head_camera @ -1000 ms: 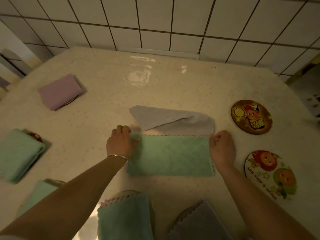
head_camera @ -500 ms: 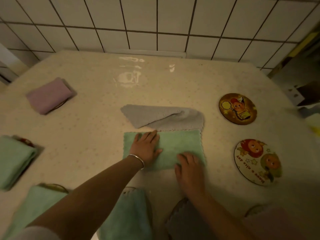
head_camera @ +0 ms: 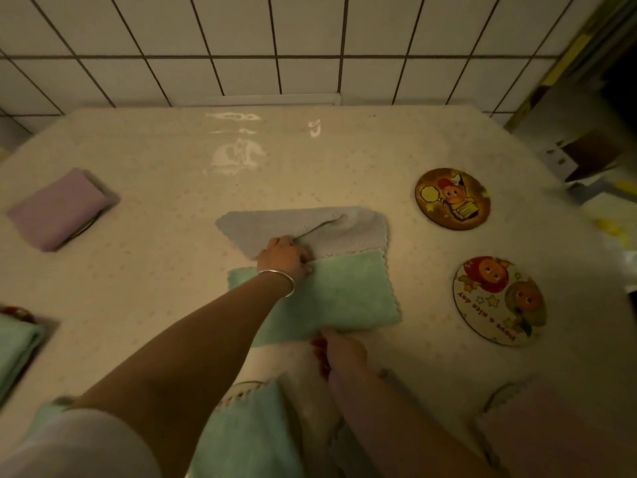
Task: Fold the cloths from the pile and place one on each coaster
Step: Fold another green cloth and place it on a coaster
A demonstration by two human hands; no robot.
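fluffy matt green cloth; glossy table cover; glazed tiles.

- Dim, warm yellowish light throughout.
- White glare patches on the glossy table near the tiled wall.
- Wide-angle bending curves the tile lines.
- Bottom and right edges are blurred.

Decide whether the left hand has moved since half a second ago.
Yes. The left hand has gone from the middle of the green cloth to its far edge, beside the grey cloth.

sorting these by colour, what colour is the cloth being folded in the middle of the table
Mint green cloth, scalloped edge, gripped by both hands; head view, the only one, shows it.
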